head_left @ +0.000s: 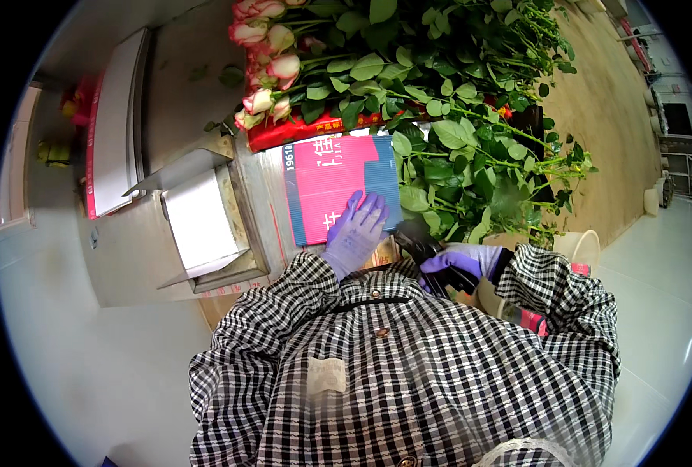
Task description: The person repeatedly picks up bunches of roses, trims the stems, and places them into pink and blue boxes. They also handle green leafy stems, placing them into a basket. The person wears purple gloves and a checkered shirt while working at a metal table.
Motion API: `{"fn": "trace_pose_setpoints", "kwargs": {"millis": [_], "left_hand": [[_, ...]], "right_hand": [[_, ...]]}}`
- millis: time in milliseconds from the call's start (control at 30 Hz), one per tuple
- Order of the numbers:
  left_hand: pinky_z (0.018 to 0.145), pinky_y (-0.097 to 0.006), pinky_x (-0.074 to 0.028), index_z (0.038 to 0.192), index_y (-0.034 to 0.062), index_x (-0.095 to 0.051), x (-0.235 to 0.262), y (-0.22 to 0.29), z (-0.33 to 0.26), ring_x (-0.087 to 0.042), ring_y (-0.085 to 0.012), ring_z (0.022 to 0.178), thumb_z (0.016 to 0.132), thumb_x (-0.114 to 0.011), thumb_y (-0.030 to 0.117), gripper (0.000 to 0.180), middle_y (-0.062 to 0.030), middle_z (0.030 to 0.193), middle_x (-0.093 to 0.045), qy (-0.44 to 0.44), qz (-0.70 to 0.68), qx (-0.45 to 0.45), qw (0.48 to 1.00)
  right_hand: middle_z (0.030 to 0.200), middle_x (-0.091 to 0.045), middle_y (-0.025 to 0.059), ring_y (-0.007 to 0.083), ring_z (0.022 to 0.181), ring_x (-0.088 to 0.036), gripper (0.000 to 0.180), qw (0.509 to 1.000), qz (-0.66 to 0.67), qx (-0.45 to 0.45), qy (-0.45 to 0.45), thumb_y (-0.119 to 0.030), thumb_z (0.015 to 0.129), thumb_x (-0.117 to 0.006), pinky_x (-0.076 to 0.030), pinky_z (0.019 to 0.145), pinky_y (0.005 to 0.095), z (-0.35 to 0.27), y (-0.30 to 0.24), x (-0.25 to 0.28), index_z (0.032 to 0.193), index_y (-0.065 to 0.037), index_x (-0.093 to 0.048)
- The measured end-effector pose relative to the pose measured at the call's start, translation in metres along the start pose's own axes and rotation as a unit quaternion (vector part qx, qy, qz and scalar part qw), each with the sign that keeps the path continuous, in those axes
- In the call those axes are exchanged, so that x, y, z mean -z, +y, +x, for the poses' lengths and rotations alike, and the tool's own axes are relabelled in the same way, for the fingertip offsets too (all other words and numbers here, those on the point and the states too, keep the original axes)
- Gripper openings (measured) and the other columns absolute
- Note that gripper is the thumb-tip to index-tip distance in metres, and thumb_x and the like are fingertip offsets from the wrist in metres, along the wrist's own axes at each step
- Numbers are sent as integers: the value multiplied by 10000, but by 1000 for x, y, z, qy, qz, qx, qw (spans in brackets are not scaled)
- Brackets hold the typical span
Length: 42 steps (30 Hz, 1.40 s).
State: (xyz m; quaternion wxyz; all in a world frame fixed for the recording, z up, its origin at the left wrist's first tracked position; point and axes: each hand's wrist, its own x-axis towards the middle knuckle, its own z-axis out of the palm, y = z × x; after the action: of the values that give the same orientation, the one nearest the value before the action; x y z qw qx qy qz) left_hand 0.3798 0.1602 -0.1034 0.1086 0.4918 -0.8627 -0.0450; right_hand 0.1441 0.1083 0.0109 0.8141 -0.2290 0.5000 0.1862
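Observation:
My left hand (pixel 358 233), in a white and purple glove, lies with its fingers stretched on a pink and blue corrugated cardboard sheet (pixel 323 183). The sheet rests on the bench right in front of me. My right hand (pixel 463 263), gloved the same way, is closed around a black hand tool (pixel 418 240) just right of the sheet's near corner. The tool's exact kind is not clear. Beyond the sheet lie cream roses with pink edges (pixel 284 68), heads to the left and leafy stems (pixel 455 140) to the right, some over a red printed wrap (pixel 284 134).
A metal holder (pixel 237 198) with white paper (pixel 200 222) stands left of the sheet. Farther left, large white sheets (pixel 116 124) lean upright. A pale bucket (pixel 579 247) is beside my right arm. Brown board surface (pixel 595 117) extends at the far right.

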Motion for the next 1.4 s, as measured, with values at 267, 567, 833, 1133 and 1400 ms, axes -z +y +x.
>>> {"fn": "trace_pose_setpoints", "kwargs": {"millis": [267,567,833,1133,1400], "left_hand": [[1146,-526,-250,1244,24,-539,-6,4,0,-424,-279,1303,920,-517,282,414,-136,1299,-520,43,34,-37,998],[1092,-481,-360,1201,79,-585,7,7,-1,-485,-234,1256,812,-615,175,402,-83,1266,-564,76,-26,-77,994],[771,-267,-513,1183,20,-543,-68,27,-19,-597,-143,904,936,-641,282,373,-50,1060,-627,-4,-866,288,409],[534,-217,-449,1117,9,-590,-59,24,-3,-573,-106,660,949,-624,255,300,-36,839,-619,-59,-785,404,466],[602,-226,-484,1062,-2,-606,-90,21,-16,-607,-141,801,933,-640,182,227,-92,922,-649,43,-829,328,450]], "right_hand": [[876,-684,83,161,744,-646,398,998,-54,-27,33,-402,930,-603,-530,665,281,9,-11,12,1074,-31,-622],[713,-626,49,157,591,-632,352,975,-189,-68,93,-410,945,-573,-523,495,293,4,-32,2,890,-62,-575],[1137,-657,158,230,1044,-647,394,996,-56,51,-39,-150,933,-608,-508,946,343,-49,-27,-5,1260,47,-511],[1012,-628,48,137,927,-593,506,957,-193,188,109,-327,875,-698,-471,858,287,-2,52,6,1248,-28,-530],[915,-571,11,85,782,-524,527,947,-155,228,164,-355,837,-735,-475,666,255,17,54,2,1190,-43,-499]]}}
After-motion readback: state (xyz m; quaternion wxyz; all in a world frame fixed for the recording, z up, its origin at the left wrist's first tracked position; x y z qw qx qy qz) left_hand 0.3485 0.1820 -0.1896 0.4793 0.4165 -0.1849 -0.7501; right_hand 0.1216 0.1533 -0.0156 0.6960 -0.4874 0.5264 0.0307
